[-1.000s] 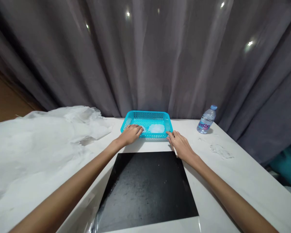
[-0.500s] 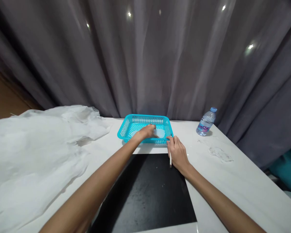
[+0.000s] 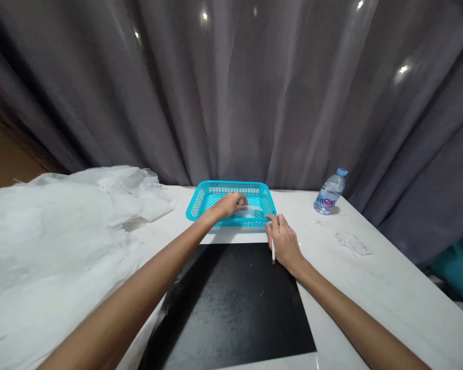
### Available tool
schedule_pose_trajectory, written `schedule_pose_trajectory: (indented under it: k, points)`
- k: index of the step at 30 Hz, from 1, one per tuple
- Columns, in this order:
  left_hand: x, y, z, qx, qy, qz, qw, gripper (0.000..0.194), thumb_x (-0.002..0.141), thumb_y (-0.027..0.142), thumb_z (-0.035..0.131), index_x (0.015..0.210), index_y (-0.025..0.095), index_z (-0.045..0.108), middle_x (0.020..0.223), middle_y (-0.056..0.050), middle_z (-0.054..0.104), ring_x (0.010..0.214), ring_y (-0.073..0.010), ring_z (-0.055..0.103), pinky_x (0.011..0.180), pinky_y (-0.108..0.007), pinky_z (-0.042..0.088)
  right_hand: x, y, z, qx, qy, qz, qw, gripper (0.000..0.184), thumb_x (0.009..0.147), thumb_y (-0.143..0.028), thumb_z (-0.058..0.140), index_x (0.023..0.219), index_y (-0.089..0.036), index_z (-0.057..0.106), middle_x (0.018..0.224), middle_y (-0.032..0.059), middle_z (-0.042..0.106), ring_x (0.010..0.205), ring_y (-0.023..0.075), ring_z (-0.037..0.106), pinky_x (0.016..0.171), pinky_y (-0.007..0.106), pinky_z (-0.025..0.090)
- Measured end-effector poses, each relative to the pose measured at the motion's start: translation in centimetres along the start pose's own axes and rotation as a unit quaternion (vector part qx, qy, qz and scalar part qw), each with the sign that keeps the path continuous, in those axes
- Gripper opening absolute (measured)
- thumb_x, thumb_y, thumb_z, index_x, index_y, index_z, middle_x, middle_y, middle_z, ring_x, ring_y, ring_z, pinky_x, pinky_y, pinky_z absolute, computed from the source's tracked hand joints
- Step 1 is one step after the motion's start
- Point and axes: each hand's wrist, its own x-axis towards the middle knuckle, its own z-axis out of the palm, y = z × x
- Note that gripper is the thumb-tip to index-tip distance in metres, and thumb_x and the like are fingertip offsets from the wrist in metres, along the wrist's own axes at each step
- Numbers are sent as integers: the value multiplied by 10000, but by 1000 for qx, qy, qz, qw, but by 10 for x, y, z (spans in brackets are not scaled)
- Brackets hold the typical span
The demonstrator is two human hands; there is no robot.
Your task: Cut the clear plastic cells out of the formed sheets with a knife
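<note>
My left hand [image 3: 231, 203] reaches over the near side of the turquoise plastic basket [image 3: 193, 211], its fingers closed on a thin, translucent white piece [image 3: 250, 210]. That piece is partly hidden by the fingers and its kind is unclear. At the basket's near right corner, my right hand [image 3: 283, 237] is closed around a slim white stick [image 3: 273, 253], pencil-like, with a dark lower end. The grip covers its middle. A black board [image 3: 235, 303] lies below both hands on the white table.
A large heap of thin white sheeting [image 3: 61, 241] spreads over the table's left side. A labelled water bottle [image 3: 329, 193] with a blue cap stands at the back right, near a crumpled clear scrap [image 3: 353, 243]. Behind the table hangs a grey curtain [image 3: 239, 92].
My left hand has closed its fingers on the translucent white piece and raised part of it inside the basket. The right hand keeps its grip on the stick, nearly still.
</note>
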Motion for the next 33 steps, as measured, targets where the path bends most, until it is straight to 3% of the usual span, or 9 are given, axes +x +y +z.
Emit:
schedule_pose_trajectory:
  k: [4,8,10,14,17,20,26,30,33]
  points:
    - [-16,-4,-9,22,5,9,1000,362,1022,345,669,1335,168,632,1332,-119,658,1116,-263,689,933,-472,607,-2,1,3,0,10,-3,1000,355,1134,-316,313,1277,-137,585,1023,138,636,905,266,684,739,381,604]
    - [-50,-7,-20,43,63,11,997,301,1024,348,655,1257,159,671,1266,-109,694,1113,-262,690,961,-472,585,-3,1,3,-2,18,-5,1000,345,1133,-327,337,1276,-138,587,1021,138,646,900,270,680,736,385,595]
    - [-78,-8,-27,50,98,8,994,245,1040,353,584,1147,175,715,1169,-89,743,1089,-259,698,977,-426,557,-3,0,2,-3,23,-6,1000,343,1131,-327,349,1279,-130,587,1015,138,651,890,272,674,732,387,589]
    - [-149,-14,-41,84,175,-16,981,348,1052,447,458,1054,220,722,1139,-62,761,1054,-261,704,952,-379,525,-5,-1,1,-1,34,-12,999,346,1131,-326,357,1264,-119,600,984,128,652,868,267,668,726,378,573]
    - [-201,-28,-44,137,244,-74,957,373,1024,435,427,1034,194,712,1098,-115,746,1049,-321,684,980,-449,492,-6,-3,0,0,44,-18,999,360,1134,-334,348,1261,-118,607,962,117,655,834,256,665,708,365,557]
    - [-237,-45,-35,190,285,-139,929,394,989,391,406,1065,145,704,1074,-188,709,1030,-394,663,946,-530,483,-7,-5,0,0,53,-23,998,378,1140,-347,327,1251,-124,611,937,107,657,806,247,660,696,355,537]
    - [-261,-57,-15,236,253,-182,920,337,980,331,406,1047,158,687,1098,-185,709,1037,-378,656,974,-531,479,-8,-6,-5,-19,66,-14,998,404,1122,-447,401,1169,-128,645,889,103,663,797,260,644,697,359,493]
    - [-268,-53,-26,243,235,-199,920,344,997,370,407,1106,164,660,1194,-181,663,1157,-369,605,1015,-491,473,-8,-6,-7,-36,80,2,996,380,1101,-455,470,1065,-131,666,843,101,666,786,265,641,715,367,484]
    - [-276,-51,-34,239,212,-234,918,360,1003,394,374,1103,161,630,1170,-189,638,1160,-382,596,922,-481,514,-7,-6,-6,-35,86,6,996,362,1097,-439,490,1071,-126,670,846,109,673,789,269,642,721,373,494]
